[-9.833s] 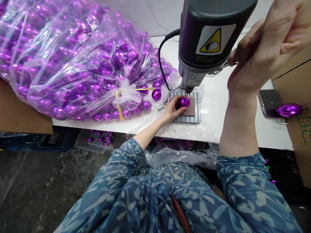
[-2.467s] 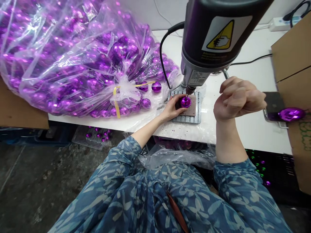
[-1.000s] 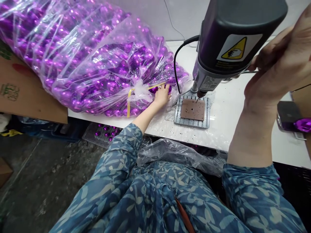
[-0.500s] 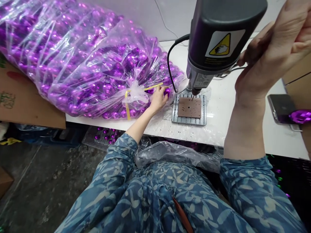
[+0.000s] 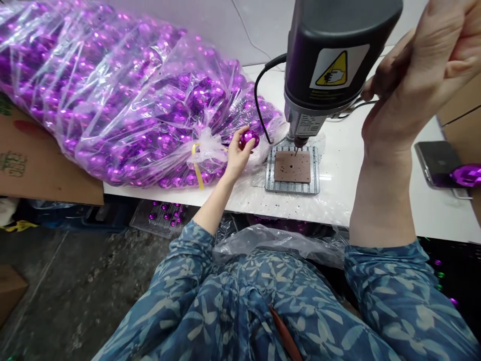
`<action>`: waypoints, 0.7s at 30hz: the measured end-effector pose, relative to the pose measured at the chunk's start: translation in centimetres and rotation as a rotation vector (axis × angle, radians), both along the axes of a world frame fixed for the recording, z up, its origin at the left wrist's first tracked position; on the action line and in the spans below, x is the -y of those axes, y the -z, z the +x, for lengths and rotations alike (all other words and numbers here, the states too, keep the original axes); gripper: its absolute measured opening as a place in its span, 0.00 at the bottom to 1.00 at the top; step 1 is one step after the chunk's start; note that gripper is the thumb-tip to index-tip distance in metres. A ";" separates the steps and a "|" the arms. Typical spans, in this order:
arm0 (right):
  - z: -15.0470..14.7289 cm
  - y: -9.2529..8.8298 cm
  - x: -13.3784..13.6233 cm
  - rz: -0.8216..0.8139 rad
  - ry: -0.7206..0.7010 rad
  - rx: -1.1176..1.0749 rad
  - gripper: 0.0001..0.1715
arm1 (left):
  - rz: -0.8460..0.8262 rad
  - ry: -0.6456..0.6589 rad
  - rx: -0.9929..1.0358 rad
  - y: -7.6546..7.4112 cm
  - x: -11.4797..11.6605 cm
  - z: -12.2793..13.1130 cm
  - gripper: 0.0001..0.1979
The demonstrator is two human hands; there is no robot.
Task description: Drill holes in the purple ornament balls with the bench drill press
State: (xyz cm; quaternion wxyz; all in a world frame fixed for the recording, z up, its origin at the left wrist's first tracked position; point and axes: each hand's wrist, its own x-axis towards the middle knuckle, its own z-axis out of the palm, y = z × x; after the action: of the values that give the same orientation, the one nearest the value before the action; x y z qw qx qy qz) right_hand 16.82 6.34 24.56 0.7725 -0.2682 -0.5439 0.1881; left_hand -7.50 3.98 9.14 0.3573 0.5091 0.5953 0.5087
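My left hand [image 5: 236, 155] holds a shiny purple ball [image 5: 249, 138] just off the table, beside the mouth of a big clear bag of purple balls [image 5: 124, 100]. To its right stands a bench drill [image 5: 334, 55] whose bit hangs over a brown pad on a ribbed metal base plate [image 5: 292, 173]; the pad is bare. My right hand [image 5: 417, 75] is raised high beside the drill head, closed around the thin metal feed lever [image 5: 366, 104].
A white table [image 5: 376, 170] carries the drill and bag. A phone [image 5: 438, 163] with a purple ball [image 5: 466, 174] lies at the right by a cardboard box. Cardboard sits at the left. Trays of purple balls [image 5: 163, 218] lie under the table; plastic film covers my lap.
My left hand took the drilled ball off the pad, reached to the bag's mouth and now lifts a purple ball. My right hand raised the lever from low to high.
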 end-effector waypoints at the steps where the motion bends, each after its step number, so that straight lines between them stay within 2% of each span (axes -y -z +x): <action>1: 0.0 0.0 -0.1 -0.010 0.009 0.004 0.48 | -0.025 -0.004 0.094 -0.5 1.1 -0.2 0.23; 5: 0.0 0.4 -0.6 -0.014 0.037 -0.011 0.44 | -0.143 0.053 0.295 -2.3 4.2 -0.6 0.23; 10: 0.2 0.7 -1.0 0.029 0.012 -0.046 0.39 | -0.215 0.115 0.416 -3.3 5.5 0.0 0.20; 13: 0.2 0.5 -0.8 0.026 -0.005 -0.047 0.40 | -0.277 0.179 0.581 -3.3 5.9 0.9 0.19; 16: 0.1 0.2 -0.5 0.017 0.002 -0.025 0.44 | -0.359 0.204 0.736 -3.1 6.2 1.9 0.19; 21: -0.1 0.1 -0.3 0.016 0.061 -0.003 0.47 | -0.448 0.211 0.800 -2.4 6.3 3.4 0.18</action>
State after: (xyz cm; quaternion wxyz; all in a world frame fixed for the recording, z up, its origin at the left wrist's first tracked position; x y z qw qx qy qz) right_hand 16.72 6.65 24.42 0.7808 -0.2782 -0.5359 0.1605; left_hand -4.05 -2.33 11.57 0.7097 0.2412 0.4510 0.4846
